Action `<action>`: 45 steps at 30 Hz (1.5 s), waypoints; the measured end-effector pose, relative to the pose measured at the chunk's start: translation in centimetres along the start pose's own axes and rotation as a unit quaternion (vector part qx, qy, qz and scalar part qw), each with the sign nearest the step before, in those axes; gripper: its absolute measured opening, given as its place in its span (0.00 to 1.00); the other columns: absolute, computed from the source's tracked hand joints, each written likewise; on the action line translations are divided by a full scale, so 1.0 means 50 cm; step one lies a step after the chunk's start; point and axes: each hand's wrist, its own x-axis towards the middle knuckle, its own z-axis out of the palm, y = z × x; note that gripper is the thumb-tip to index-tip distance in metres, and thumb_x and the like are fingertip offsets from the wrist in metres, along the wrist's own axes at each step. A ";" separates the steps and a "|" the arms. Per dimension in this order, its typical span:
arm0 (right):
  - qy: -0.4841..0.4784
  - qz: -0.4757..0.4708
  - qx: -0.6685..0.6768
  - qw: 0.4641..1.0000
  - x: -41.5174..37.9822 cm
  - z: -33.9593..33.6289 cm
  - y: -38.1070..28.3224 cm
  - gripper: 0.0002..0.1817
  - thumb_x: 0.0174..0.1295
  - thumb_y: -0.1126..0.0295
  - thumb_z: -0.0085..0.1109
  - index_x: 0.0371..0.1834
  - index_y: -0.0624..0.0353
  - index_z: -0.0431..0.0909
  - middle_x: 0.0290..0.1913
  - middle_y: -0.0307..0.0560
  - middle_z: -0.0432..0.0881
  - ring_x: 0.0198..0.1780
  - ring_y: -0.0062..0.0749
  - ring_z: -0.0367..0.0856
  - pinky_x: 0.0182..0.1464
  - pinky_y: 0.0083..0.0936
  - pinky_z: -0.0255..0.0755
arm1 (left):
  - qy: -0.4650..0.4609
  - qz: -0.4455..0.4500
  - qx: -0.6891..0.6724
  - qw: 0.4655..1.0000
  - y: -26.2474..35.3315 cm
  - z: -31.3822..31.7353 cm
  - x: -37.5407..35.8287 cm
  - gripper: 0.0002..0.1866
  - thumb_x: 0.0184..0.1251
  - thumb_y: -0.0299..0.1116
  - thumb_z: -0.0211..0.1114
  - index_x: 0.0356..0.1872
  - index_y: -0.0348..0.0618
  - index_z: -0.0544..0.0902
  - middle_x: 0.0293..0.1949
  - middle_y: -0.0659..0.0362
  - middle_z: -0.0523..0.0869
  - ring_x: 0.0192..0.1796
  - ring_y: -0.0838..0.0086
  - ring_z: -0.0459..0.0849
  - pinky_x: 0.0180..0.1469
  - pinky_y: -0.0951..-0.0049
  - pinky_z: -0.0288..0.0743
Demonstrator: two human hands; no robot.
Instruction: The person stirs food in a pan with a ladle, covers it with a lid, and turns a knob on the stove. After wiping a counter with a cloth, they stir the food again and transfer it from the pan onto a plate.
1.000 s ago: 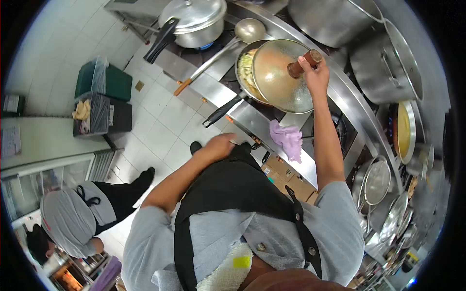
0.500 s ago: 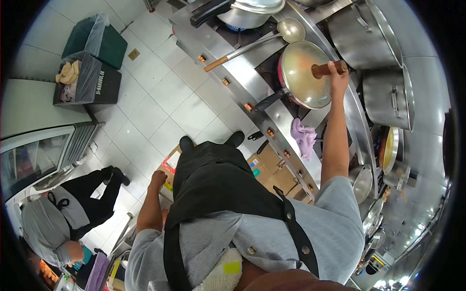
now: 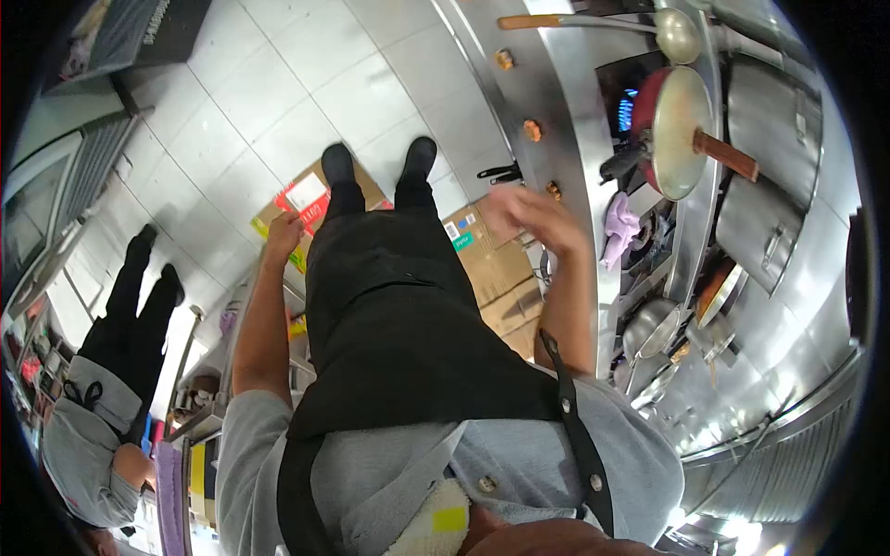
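My left hand [image 3: 285,236] hangs at my left side with its fingers curled in, and no object shows in it. Motion blurs my right hand [image 3: 533,221], which is in front of the stove's edge; its fingers are smeared and no object is visible with it. To its right a red pan [image 3: 654,102] with a black handle [image 3: 619,167] sits on a burner, blue flame beside it. Covering the pan is a pale lid [image 3: 680,125] with an upright wooden handle [image 3: 726,154]. A purple cloth [image 3: 620,225] lies on the stove edge, nearer my right hand.
A ladle [image 3: 678,35] with a wooden grip lies across the stove. Large steel pots [image 3: 760,222] stand behind the pan. Flattened cardboard [image 3: 491,269] covers floor by my feet. At left, another person [image 3: 93,435] stands near a shelf.
My right hand has let go of the lid's wooden handle and moved left and down, away from the pan. The whole view has turned, shifting the stove. My left hand stays low.
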 end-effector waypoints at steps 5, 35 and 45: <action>0.426 -0.036 0.264 0.864 0.296 -0.110 0.167 0.35 0.56 0.49 0.58 0.61 0.59 0.62 0.63 0.50 0.61 0.53 0.46 0.70 0.49 0.38 0.71 | -0.050 -0.030 0.029 0.998 -0.097 0.082 -0.047 0.10 0.58 0.29 0.57 0.37 0.36 0.80 0.24 0.62 0.79 0.22 0.80 0.74 0.26 0.78 0.69; 0.512 -0.038 0.370 0.774 0.356 -0.187 0.193 0.21 0.68 0.54 0.41 0.50 0.62 0.67 0.41 0.49 0.75 0.42 0.40 0.77 0.49 0.41 0.74 | -0.004 -0.084 -0.092 0.992 -0.119 0.033 -0.001 0.14 0.60 0.28 0.55 0.44 0.32 0.78 0.26 0.59 0.81 0.24 0.79 0.77 0.24 0.80 0.70; 0.522 -0.024 0.370 0.768 0.362 -0.190 0.194 0.20 0.70 0.54 0.37 0.50 0.58 0.69 0.41 0.48 0.75 0.41 0.40 0.76 0.50 0.41 0.73 | 0.009 -0.127 -0.139 0.982 -0.133 0.034 -0.014 0.13 0.60 0.29 0.55 0.44 0.34 0.78 0.26 0.58 0.81 0.24 0.78 0.78 0.23 0.80 0.70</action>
